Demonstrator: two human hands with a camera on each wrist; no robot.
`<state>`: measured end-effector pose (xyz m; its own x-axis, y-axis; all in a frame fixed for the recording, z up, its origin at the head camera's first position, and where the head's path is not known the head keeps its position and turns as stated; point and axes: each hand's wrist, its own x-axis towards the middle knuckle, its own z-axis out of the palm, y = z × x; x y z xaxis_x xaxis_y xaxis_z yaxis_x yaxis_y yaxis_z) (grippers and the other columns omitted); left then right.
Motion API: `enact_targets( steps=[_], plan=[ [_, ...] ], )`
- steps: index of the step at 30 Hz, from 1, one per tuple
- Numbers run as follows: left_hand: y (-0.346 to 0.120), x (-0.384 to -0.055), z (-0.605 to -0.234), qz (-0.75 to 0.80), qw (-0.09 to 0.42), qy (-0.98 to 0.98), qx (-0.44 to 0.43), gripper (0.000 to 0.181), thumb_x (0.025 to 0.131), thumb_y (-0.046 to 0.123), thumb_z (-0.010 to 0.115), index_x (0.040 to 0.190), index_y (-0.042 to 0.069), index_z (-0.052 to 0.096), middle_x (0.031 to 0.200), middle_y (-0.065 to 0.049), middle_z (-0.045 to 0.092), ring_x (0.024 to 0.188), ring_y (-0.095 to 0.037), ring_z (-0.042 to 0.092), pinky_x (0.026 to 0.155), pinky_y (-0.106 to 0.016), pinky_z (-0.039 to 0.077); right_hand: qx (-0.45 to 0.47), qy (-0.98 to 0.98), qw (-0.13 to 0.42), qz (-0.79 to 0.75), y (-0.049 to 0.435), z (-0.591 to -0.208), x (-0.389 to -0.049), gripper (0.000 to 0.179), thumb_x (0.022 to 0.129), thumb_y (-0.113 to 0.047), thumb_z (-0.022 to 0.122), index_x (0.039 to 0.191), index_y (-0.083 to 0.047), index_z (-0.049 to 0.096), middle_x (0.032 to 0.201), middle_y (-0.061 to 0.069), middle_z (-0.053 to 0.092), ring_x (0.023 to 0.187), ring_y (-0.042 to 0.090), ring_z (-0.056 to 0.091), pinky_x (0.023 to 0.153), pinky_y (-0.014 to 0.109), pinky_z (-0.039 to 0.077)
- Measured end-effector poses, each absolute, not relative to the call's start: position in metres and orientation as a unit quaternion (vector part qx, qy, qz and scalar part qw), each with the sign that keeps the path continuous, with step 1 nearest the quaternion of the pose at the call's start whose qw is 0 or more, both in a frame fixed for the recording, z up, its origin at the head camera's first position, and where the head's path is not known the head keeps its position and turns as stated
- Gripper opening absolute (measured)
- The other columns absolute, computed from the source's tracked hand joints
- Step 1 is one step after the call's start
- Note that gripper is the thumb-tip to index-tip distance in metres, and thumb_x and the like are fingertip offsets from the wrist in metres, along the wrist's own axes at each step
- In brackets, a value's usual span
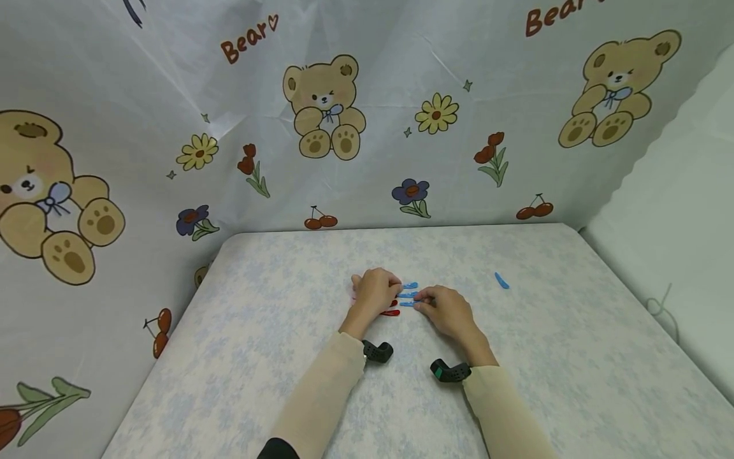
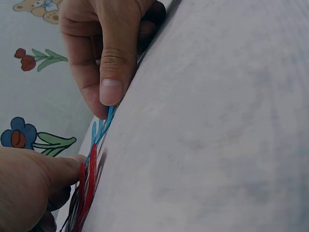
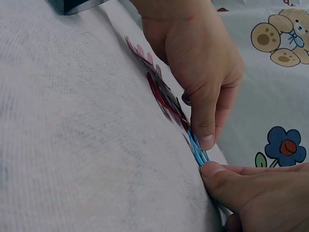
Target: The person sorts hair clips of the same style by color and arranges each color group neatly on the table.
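Observation:
Blue hair clips (image 1: pixel 408 295) lie side by side between the two hands on the table. My right hand (image 1: pixel 450 311) pinches the right end of a blue clip between thumb and index finger. At the left ends of the blue clips, my left hand (image 1: pixel 374 294) has its thumb and index finger closed on a clip. Red hair clips (image 1: pixel 391 313) lie under and beside the left hand, partly hidden by it. In the right wrist view, dark clips (image 3: pixel 166 87) and pink clips (image 3: pixel 141 51) continue the row beyond the red ones.
A single blue hair clip (image 1: pixel 501 281) lies apart on the right of the pale patterned table (image 1: pixel 573 357). Behind the table hangs a cloth (image 1: pixel 384 76) printed with bears and flowers. Each wrist wears a black strap device (image 1: pixel 450 371).

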<state>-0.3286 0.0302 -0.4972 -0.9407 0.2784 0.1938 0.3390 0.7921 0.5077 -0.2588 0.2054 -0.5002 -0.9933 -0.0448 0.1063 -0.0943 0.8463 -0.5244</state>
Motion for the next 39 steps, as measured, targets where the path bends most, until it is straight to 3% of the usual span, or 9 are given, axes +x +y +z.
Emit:
enact_targets(
  steps=[7,22,31,39],
  plan=[
    [0.0307,-0.3280,-0.4972,-0.268,0.052,-0.949,-0.159,0.012,0.094,0.030,0.071,0.090,0.026,0.082,0.090,0.010,0.076,0.090,-0.017,0.064,0.083,-0.046,0.032,0.043,-0.959,0.045,0.276,0.2055,-0.5003,-0.2579,0.015,0.092,-0.033,0.073,0.103,-0.024,0.077,0.084,-0.007,0.064,0.075,0.012,0.055,0.068,0.032,0.045],
    [0.0313,-0.3280,-0.4955,-0.266,0.058,-0.950,-0.156,0.011,0.093,0.030,0.072,0.090,0.026,0.082,0.090,0.009,0.077,0.090,-0.019,0.064,0.083,-0.047,0.032,0.048,-0.955,0.044,0.290,0.2081,-0.4997,-0.2587,0.017,0.091,-0.031,0.075,0.106,-0.023,0.077,0.085,-0.008,0.064,0.078,0.012,0.056,0.071,0.034,0.046],
    [0.0319,-0.3282,-0.4961,-0.268,0.061,-0.948,-0.159,0.011,0.093,0.030,0.072,0.090,0.026,0.083,0.089,0.010,0.076,0.089,-0.017,0.064,0.081,-0.045,0.032,0.050,-0.944,0.050,0.321,0.2112,-0.5005,-0.2600,0.021,0.094,-0.033,0.072,0.111,-0.022,0.075,0.085,-0.004,0.062,0.068,0.014,0.049,0.064,0.031,0.040],
    [0.0309,-0.3298,-0.4973,-0.270,0.059,-0.947,-0.162,0.012,0.093,0.031,0.072,0.088,0.027,0.082,0.083,0.012,0.075,0.086,-0.015,0.063,0.081,-0.045,0.031,0.050,-0.941,0.061,0.328,0.2137,-0.4967,-0.2613,0.023,0.096,-0.034,0.069,0.113,-0.020,0.075,0.087,-0.003,0.066,0.070,0.014,0.052,0.064,0.031,0.042]
  ],
)
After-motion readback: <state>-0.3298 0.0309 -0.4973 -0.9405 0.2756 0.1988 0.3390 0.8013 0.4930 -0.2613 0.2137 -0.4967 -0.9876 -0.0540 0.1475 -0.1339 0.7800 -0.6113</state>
